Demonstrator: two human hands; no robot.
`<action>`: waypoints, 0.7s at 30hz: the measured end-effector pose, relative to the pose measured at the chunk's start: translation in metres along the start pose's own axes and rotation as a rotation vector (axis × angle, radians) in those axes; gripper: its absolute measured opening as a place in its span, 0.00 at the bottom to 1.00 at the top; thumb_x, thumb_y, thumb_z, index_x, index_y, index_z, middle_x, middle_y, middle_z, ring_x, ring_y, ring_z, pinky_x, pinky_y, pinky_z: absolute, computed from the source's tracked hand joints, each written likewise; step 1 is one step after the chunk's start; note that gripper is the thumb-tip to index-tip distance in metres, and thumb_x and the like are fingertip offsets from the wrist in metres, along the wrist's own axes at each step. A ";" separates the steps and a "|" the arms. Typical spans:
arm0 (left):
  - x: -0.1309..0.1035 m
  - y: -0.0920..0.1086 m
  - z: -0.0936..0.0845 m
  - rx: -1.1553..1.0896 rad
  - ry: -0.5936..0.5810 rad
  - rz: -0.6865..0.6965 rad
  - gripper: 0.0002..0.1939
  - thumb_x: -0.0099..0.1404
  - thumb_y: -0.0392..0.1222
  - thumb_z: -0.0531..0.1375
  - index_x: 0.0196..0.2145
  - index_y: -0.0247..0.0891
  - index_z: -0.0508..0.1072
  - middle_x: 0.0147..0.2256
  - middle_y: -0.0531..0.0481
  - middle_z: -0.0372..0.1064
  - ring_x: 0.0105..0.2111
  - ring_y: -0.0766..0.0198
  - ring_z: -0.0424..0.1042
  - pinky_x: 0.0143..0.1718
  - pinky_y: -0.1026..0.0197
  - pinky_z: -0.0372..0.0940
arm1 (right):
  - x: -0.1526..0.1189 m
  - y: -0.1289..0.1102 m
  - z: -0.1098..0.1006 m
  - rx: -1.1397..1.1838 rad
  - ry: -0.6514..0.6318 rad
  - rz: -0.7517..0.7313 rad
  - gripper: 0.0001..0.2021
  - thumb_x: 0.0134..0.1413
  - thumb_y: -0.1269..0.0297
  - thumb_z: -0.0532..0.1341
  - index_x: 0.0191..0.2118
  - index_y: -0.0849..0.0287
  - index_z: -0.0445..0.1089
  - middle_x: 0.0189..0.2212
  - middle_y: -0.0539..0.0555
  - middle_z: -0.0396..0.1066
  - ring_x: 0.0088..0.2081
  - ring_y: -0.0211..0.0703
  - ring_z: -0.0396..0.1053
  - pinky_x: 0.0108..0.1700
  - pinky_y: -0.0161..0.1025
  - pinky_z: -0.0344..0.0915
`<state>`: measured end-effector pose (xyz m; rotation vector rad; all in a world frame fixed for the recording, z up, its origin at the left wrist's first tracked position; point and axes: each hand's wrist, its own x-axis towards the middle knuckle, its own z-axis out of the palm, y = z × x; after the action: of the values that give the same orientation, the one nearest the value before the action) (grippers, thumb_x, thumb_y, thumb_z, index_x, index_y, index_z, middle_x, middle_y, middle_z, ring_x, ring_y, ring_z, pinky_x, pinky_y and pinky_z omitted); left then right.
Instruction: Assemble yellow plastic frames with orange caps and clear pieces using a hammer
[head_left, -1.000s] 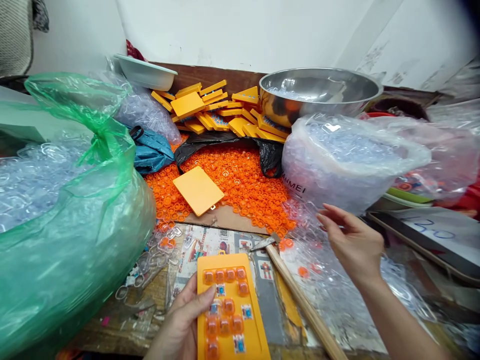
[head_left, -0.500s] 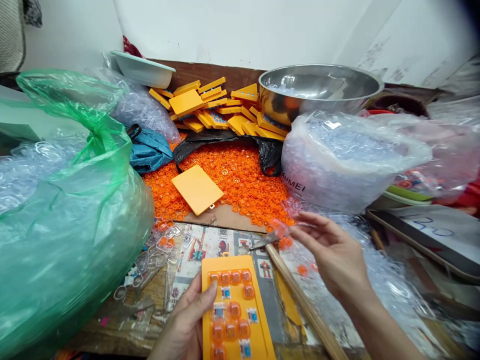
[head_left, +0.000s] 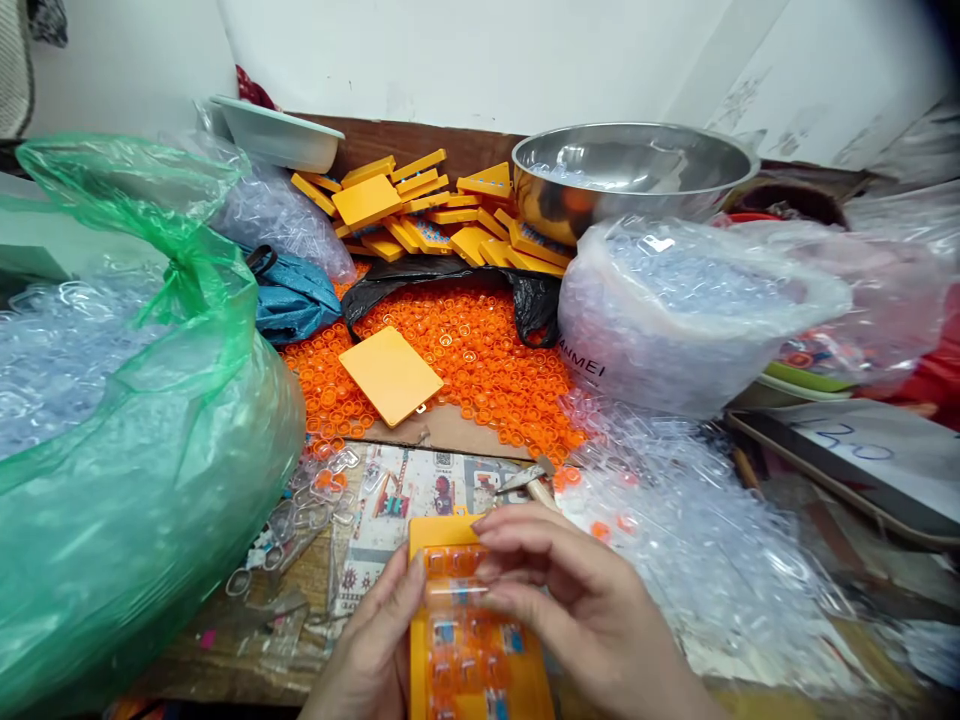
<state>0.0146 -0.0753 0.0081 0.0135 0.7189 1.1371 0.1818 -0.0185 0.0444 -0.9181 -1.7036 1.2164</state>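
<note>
centrally, at the bottom edge of the head view, an orange tray (head_left: 480, 650) lies flat on the work surface, its pockets filled partly with orange caps and small blue-and-white inserts. the left hand (head_left: 375, 650) rests against the tray's left edge, thumb laid along the rim and fingers loosely curled; it steadies the tray rather than clamping it. the right hand (head_left: 577, 610) lies over the tray's upper right part, fingers extended leftward and pressed together across the top rows of pockets. whether a small clear piece is pinched under those fingertips cannot be told.

just beyond the tray, a hammer (head_left: 529, 478) lies on a printed sheet (head_left: 405, 495), its handle hidden under the right hand. loose clear plastic pieces (head_left: 675, 520) are heaped to the right of the tray, and a few more lie to its left.

further back, a heap of orange caps (head_left: 480, 370) covers the surface, with one flat orange plate (head_left: 390, 375) lying on top of it. behind that heap, a pile of orange plates (head_left: 435, 215) leans against the back board. a steel bowl (head_left: 630, 175) stands at the back right, and a clear bag (head_left: 690, 310) full of clear pieces sits in front of it. a large green bag (head_left: 135, 450) fills the left side, with a blue bag (head_left: 292, 295) and a white bowl (head_left: 277, 135) behind it.
</note>
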 end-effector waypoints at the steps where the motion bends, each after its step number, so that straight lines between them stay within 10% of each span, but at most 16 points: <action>1: -0.001 -0.001 -0.001 -0.005 -0.008 0.001 0.22 0.61 0.47 0.65 0.51 0.37 0.74 0.51 0.42 0.74 0.58 0.47 0.64 0.62 0.49 0.53 | -0.002 -0.001 0.005 -0.066 -0.036 -0.058 0.14 0.51 0.78 0.61 0.41 0.52 0.73 0.39 0.53 0.74 0.34 0.38 0.75 0.35 0.34 0.75; 13: -0.004 -0.005 -0.004 -0.062 0.043 -0.032 0.17 0.60 0.44 0.66 0.46 0.36 0.76 0.48 0.43 0.76 0.56 0.49 0.68 0.60 0.51 0.57 | -0.014 -0.008 0.007 -0.248 -0.142 -0.208 0.16 0.50 0.80 0.61 0.41 0.53 0.73 0.34 0.52 0.77 0.37 0.40 0.76 0.38 0.33 0.74; 17: -0.004 -0.001 -0.009 0.001 0.061 -0.079 0.28 0.61 0.42 0.65 0.59 0.42 0.66 0.50 0.43 0.75 0.51 0.49 0.72 0.57 0.50 0.62 | -0.015 -0.009 -0.039 -0.386 0.391 -0.122 0.11 0.52 0.68 0.65 0.40 0.43 0.75 0.35 0.48 0.78 0.37 0.43 0.76 0.41 0.42 0.76; 19: -0.003 0.002 -0.012 0.023 0.060 -0.097 0.33 0.61 0.40 0.65 0.62 0.44 0.61 0.50 0.43 0.75 0.50 0.49 0.73 0.56 0.49 0.64 | -0.012 -0.003 -0.086 -0.600 0.911 0.002 0.14 0.49 0.56 0.68 0.43 0.48 0.75 0.39 0.54 0.76 0.40 0.52 0.75 0.48 0.55 0.72; 21: -0.003 0.003 -0.013 0.033 0.060 -0.105 0.35 0.61 0.38 0.65 0.64 0.45 0.58 0.50 0.43 0.75 0.51 0.48 0.73 0.55 0.48 0.65 | -0.007 0.012 -0.142 -0.709 1.120 -0.012 0.24 0.51 0.51 0.65 0.51 0.59 0.71 0.45 0.67 0.72 0.45 0.64 0.72 0.50 0.67 0.65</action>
<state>0.0047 -0.0809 0.0004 -0.0298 0.7830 1.0287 0.3162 0.0284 0.0581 -1.5839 -1.1311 -0.0799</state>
